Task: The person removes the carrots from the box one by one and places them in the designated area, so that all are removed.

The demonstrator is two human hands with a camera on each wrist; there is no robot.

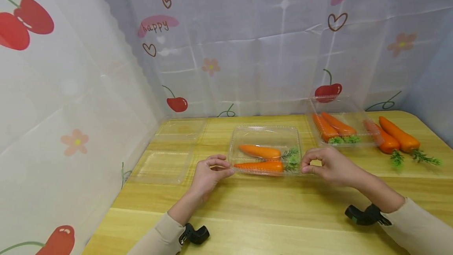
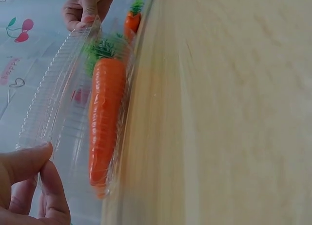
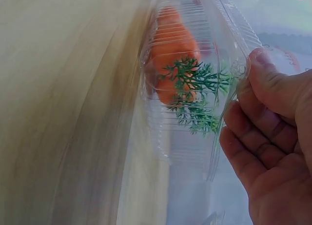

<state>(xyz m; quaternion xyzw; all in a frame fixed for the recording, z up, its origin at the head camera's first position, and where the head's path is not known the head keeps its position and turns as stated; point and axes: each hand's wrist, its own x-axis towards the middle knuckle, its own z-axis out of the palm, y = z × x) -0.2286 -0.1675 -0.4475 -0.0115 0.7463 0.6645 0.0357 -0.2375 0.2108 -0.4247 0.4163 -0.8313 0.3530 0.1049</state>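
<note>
A clear plastic container (image 1: 264, 129) with a ribbed rim stands at mid table between my hands. Two orange carrots (image 1: 260, 152) with green leafy tops lie in it, tops toward the right. My left hand (image 1: 209, 174) pinches the container's near left corner between thumb and fingers. At the near right corner, my right hand (image 1: 327, 164) pinches the rim. In the left wrist view, one carrot (image 2: 105, 122) shows through the clear wall. The right wrist view shows the leafy tops (image 3: 195, 83) beside my right thumb.
At the back right, another clear container (image 1: 354, 107) holds two carrots (image 1: 334, 125). Two loose carrots (image 1: 400, 133) lie right of it, partly behind its edge. Two flat clear plastic pieces, one nearer (image 1: 161, 166) and one farther (image 1: 182, 128), lie at left. Printed curtains (image 1: 247, 62) border the wooden table.
</note>
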